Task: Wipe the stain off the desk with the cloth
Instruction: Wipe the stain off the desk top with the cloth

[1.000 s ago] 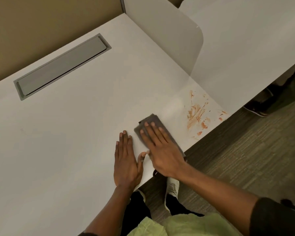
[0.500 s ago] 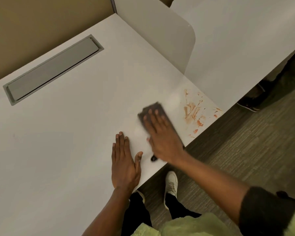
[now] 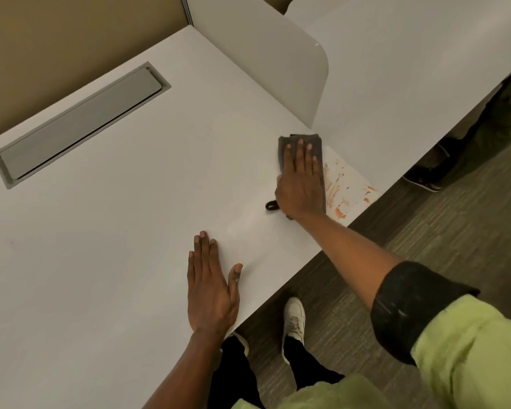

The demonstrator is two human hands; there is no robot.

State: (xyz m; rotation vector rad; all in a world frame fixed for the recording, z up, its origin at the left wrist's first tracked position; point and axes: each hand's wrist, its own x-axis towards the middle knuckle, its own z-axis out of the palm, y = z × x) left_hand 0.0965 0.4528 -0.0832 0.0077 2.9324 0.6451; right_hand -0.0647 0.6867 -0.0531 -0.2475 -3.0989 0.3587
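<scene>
A dark grey cloth lies flat on the white desk, near the desk's right corner. My right hand presses down on it with fingers spread, covering most of it; a small loop of the cloth sticks out at the hand's left. An orange-red smeared stain lies just right of the cloth, partly under its edge, reaching the desk's corner. My left hand rests flat on the desk near the front edge, holding nothing.
A grey cable hatch is set into the desk at the back left. A white rounded divider panel stands just behind the cloth, with a neighbouring desk beyond it. Someone's dark shoe is on the floor at right.
My right hand has slid the cloth away from me and to the right, up to the left edge of the stain near the divider. My left hand stays flat in place.
</scene>
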